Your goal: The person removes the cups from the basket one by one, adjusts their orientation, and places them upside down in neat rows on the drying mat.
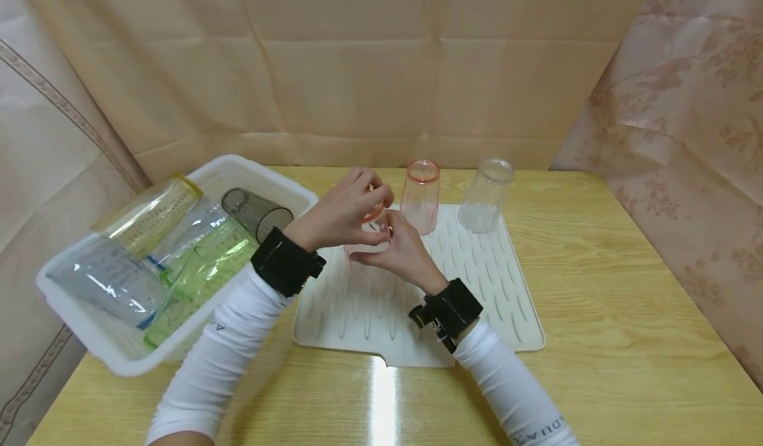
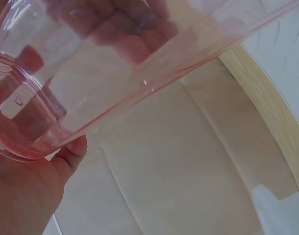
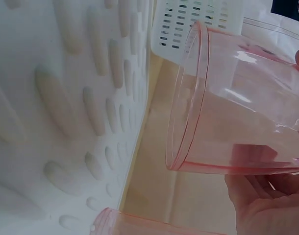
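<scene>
A clear pink plastic tumbler [image 3: 237, 117] is upside down between both hands, its rim toward the drying mat [image 1: 489, 313]. My left hand [image 1: 348, 211] grips it near the upturned base, fingers curled over the top. On the other side, my right hand [image 1: 408, 250] holds the same tumbler, with fingers and thumb around its wall. In the head view the hands cover most of it. Behind them stand another pink tumbler [image 1: 421, 201] and a colourless tumbler [image 1: 485, 197], both upside down on the mat's far part.
At the left, a white plastic basket [image 1: 128, 364] holds a yellow tumbler [image 1: 155, 211], a smoky grey one [image 1: 253, 211], green ones [image 1: 211, 257] and a bluish clear one [image 1: 113, 280]. The wooden table [image 1: 614, 300] ends against a hanging beige cloth [image 1: 357, 88].
</scene>
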`<control>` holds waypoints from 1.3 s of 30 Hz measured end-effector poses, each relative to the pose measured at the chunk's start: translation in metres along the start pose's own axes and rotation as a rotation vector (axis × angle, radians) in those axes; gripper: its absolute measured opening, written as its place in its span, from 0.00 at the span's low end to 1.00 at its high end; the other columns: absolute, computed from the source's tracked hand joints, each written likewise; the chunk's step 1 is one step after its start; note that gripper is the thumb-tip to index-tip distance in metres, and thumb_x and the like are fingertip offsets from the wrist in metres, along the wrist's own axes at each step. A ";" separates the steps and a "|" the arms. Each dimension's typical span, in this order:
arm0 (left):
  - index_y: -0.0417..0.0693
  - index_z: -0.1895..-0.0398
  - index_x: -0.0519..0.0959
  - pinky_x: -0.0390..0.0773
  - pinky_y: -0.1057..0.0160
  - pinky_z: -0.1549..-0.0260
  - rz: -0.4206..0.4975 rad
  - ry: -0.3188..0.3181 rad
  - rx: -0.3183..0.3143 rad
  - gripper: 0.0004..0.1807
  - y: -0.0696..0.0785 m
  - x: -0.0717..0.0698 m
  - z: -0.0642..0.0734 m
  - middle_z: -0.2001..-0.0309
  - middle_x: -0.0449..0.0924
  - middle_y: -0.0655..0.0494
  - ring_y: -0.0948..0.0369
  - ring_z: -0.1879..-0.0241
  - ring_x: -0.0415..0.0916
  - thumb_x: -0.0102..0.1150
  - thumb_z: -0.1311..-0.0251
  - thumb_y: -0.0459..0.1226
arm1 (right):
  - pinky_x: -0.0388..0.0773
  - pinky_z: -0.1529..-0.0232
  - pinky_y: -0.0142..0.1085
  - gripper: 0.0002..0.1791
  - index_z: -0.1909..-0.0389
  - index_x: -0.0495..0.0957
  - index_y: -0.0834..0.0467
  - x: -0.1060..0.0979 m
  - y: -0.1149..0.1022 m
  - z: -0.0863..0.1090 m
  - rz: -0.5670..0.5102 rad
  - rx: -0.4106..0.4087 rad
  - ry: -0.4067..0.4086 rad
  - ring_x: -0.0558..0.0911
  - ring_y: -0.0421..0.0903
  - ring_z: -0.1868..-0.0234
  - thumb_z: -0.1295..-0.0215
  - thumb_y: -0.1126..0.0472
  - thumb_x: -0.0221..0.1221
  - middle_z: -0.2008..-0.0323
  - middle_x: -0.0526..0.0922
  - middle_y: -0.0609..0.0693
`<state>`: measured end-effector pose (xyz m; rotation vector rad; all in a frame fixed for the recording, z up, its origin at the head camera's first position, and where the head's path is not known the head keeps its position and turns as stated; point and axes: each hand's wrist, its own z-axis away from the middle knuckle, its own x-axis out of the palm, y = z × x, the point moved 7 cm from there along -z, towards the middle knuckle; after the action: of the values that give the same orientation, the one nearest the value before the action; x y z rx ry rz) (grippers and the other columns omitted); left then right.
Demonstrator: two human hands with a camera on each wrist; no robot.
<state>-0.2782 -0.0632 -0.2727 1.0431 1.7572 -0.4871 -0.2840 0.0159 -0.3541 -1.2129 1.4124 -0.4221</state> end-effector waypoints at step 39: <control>0.37 0.47 0.73 0.62 0.43 0.40 0.324 0.342 -0.318 0.23 -0.034 -0.019 0.081 0.41 0.70 0.35 0.45 0.38 0.62 0.63 0.50 0.29 | 0.72 0.51 0.47 0.42 0.49 0.64 0.60 0.003 0.038 -0.028 -0.050 0.080 0.135 0.71 0.50 0.53 0.65 0.51 0.74 0.53 0.71 0.55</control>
<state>-0.2592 -0.1481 -0.2950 1.1976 1.8343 0.1798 -0.3234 0.0177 -0.3791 -1.1739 1.4682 -0.5994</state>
